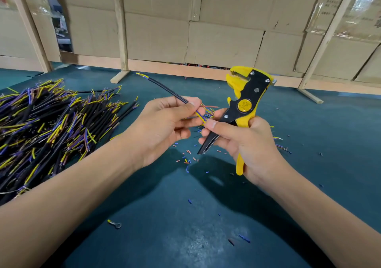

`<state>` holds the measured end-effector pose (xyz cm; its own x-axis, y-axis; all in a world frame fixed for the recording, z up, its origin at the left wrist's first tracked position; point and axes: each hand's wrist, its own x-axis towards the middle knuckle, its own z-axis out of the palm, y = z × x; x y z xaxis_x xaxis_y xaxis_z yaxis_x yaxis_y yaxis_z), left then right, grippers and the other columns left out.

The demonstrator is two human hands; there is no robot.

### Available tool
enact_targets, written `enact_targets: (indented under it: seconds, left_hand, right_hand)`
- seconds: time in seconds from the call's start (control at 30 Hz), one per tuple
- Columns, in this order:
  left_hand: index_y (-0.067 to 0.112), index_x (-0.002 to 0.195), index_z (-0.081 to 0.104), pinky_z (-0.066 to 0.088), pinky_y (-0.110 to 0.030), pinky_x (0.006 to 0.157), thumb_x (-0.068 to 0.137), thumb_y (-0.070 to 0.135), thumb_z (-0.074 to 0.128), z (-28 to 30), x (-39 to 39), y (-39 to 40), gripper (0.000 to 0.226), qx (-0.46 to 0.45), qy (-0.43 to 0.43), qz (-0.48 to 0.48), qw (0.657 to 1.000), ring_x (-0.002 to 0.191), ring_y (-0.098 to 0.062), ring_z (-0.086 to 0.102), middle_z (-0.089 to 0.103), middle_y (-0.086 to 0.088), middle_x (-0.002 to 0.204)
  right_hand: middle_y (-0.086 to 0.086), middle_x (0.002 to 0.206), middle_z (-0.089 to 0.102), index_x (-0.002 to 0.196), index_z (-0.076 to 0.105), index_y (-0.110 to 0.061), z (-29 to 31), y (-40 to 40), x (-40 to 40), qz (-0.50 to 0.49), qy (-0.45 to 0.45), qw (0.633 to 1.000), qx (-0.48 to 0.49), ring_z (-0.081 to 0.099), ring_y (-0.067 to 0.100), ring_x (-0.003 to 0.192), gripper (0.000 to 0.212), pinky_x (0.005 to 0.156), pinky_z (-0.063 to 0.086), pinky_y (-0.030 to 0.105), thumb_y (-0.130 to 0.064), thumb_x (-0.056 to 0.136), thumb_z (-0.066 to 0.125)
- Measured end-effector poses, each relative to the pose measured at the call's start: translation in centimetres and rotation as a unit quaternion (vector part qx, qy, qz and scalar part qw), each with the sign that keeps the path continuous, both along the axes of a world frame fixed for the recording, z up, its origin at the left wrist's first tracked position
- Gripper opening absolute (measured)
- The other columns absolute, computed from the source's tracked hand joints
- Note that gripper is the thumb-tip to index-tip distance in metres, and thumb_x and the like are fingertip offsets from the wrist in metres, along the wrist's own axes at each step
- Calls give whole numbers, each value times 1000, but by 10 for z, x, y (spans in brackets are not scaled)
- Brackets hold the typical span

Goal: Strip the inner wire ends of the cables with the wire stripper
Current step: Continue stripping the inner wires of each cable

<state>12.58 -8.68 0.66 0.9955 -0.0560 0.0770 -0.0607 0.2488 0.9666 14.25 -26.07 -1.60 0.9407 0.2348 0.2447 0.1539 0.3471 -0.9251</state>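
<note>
Terminal [114, 224]: ring type, alone on bare mat [165, 216], nearest.
Scraps [186, 160]: insulation bits strewn under both hands.
Left hand [165, 127]: pinching cable [165, 88] between thumb and fingers, above mat.
Cable: long axis runs up-left and away; far end shows yellow cores, near end fans toward right hand.
Right hand [243, 142]: curled round stripper [247, 102] handles, thumb touching yellow core.
Stripper: upright, head pointing up and left, handles down.
Pile [51, 121]: cables heaped left, beside left forearm.
Room: open mat right, up to cardboard wall [206, 30].
</note>
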Motion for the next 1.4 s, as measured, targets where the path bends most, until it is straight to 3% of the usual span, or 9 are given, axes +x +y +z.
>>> enact_targets:
  seconds: [0.37, 0.53, 0.6, 0.67, 0.77, 0.83, 0.97, 1.17, 1.4]
  left_hand:
    - [4, 106, 74, 53, -26, 58, 83, 8, 71, 7, 2, 12, 23, 2, 20, -72, 997, 59, -11, 59, 64, -3, 72]
    - [10, 116, 70, 60, -34, 81, 88, 6, 59, 12, 1, 14, 29, -12, 92, -133, 987, 86, -19, 70, 74, -4, 92]
    - [6, 110, 70, 61, -33, 73, 86, 18, 64, 16, -1, 13, 27, -30, 149, -133, 979, 83, -23, 70, 70, -8, 91]
    - [10, 86, 68, 52, -26, 53, 87, 46, 66, 18, -4, 10, 36, 127, 148, -62, 979, 60, -19, 64, 61, -3, 67]
    - [11, 53, 39, 31, -27, 46, 93, 66, 48, 6, -7, 12, 68, 535, -77, 198, 818, 47, -29, 46, 38, 0, 41]
    - [14, 55, 34, 28, -32, 52, 92, 57, 46, 2, -10, 13, 59, 554, -233, 321, 732, 53, -28, 43, 36, 0, 45]
    - [24, 76, 61, 36, -11, 61, 98, 45, 58, 1, 2, 23, 30, 466, -281, 191, 817, 65, -2, 53, 60, 11, 67]
    - [27, 66, 68, 28, -17, 48, 93, 41, 59, -6, 1, 25, 31, 375, -210, -17, 903, 48, -7, 34, 50, 8, 50]
    - [15, 81, 73, 40, -17, 59, 78, 29, 76, 0, 2, 30, 15, 297, -216, -41, 929, 61, -8, 50, 65, 1, 67]
  right_hand:
    - [14, 78, 67, 94, 65, 2, 3, 0, -2, -20, -10, 1000, -7, 71, 34, 69, 16, 71, 61, 48, 12, 84, 72]
    - [15, 77, 71, 97, 66, 1, 3, 0, -3, -11, -14, 1000, -16, 71, 33, 69, 19, 69, 61, 45, 11, 81, 72]
    - [14, 77, 71, 96, 67, 0, 3, 1, -4, -8, -15, 1000, -18, 71, 33, 70, 22, 69, 61, 43, 5, 76, 74]
    - [12, 76, 70, 96, 67, 0, 3, 1, -4, -9, -15, 1000, -18, 71, 34, 69, 24, 69, 61, 43, 2, 73, 75]
    - [12, 75, 67, 98, 66, 3, 3, 0, -2, -15, -14, 1000, -14, 70, 35, 69, 26, 72, 61, 50, 1, 73, 75]
    - [12, 76, 66, 98, 65, 5, 3, -1, -2, -17, -13, 1000, -14, 70, 36, 68, 26, 74, 61, 53, 2, 74, 75]
    - [12, 74, 66, 99, 64, 7, 1, -2, -1, -5, -21, 999, -29, 68, 34, 68, 19, 73, 62, 53, 12, 83, 71]
    - [11, 75, 69, 100, 64, 4, 2, -4, 0, 1, -50, 996, -71, 71, 33, 70, 25, 71, 61, 46, 1, 77, 73]
    - [12, 75, 68, 98, 65, 3, 2, -3, 2, -7, -42, 998, -49, 70, 35, 68, 25, 73, 61, 54, 1, 75, 75]
